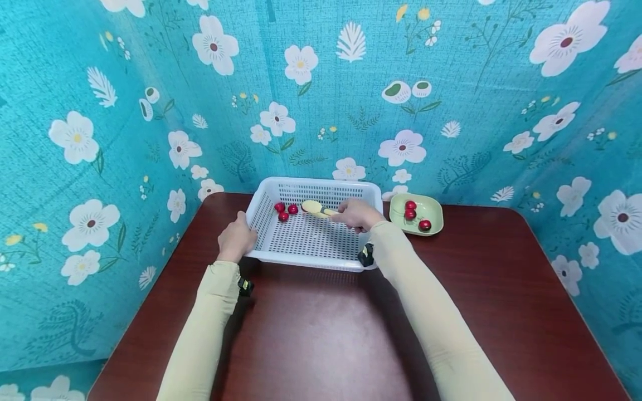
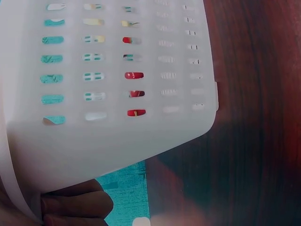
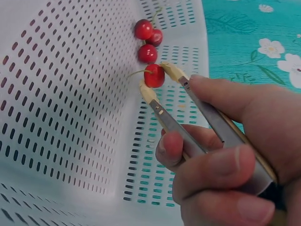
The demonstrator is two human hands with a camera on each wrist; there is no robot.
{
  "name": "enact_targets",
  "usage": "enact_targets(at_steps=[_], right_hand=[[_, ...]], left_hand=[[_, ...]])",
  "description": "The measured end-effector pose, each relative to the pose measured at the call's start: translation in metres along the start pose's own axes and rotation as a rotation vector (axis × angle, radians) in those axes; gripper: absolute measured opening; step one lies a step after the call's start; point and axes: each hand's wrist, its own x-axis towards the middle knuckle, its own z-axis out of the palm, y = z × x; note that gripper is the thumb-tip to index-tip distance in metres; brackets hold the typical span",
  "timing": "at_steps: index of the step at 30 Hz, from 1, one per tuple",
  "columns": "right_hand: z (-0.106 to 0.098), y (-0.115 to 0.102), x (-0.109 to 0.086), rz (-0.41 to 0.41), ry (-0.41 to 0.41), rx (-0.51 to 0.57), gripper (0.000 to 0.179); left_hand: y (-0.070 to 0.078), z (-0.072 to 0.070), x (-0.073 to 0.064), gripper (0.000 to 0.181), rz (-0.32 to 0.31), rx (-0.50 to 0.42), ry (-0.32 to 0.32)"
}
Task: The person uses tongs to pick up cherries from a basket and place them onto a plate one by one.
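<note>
A white perforated plastic basket (image 1: 296, 259) stands on the table. My left hand (image 1: 237, 238) grips its left rim; in the left wrist view the fingers (image 2: 77, 205) curl under that rim beside the basket wall (image 2: 94, 150). Inside the basket, my right hand (image 1: 358, 215) holds metal tongs (image 3: 214, 120) with pale yellow, spoon-shaped tips. Between those tips is a red cherry (image 3: 154, 76) with its stem; whether both tips press on it, I cannot tell. Three other cherries (image 3: 147, 54) lie close together just beyond it, near the basket's left end in the head view.
A pale green dish (image 1: 430, 208) sits right of the basket, with three cherries (image 1: 424, 225) in it. Both stand on a dark reddish-brown table (image 1: 311, 328). A turquoise floral cloth (image 1: 321, 133) hangs behind and along the sides.
</note>
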Motion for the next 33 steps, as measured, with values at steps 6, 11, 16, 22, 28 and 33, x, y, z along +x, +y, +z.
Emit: enact_targets(at_steps=[6, 11, 16, 22, 28, 33], right_hand=[[-0.010, 0.002, -0.014, -0.051, 0.006, 0.006, 0.049], [-0.017, 0.001, -0.027, -0.065, 0.015, 0.037, 0.049], [-0.023, 0.007, -0.040, -0.088, 0.021, 0.073, 0.051], [-0.033, 0.019, -0.056, -0.084, 0.032, 0.147, 0.054], [-0.042, 0.029, -0.065, -0.093, 0.051, 0.145, 0.046], [-0.047, 0.039, -0.071, -0.089, 0.070, 0.149, 0.047]], left_hand=[[0.000, -0.001, 0.001, 0.047, 0.005, 0.006, 0.011], [-0.001, -0.002, 0.001, 0.047, 0.008, 0.002, 0.010], [0.000, -0.001, 0.001, 0.046, 0.006, -0.005, -0.001], [0.001, -0.001, 0.001, 0.043, 0.007, -0.005, 0.000], [0.001, -0.001, 0.002, 0.045, 0.004, 0.002, -0.007], [0.002, -0.002, 0.001, 0.047, -0.002, 0.003, -0.011]])
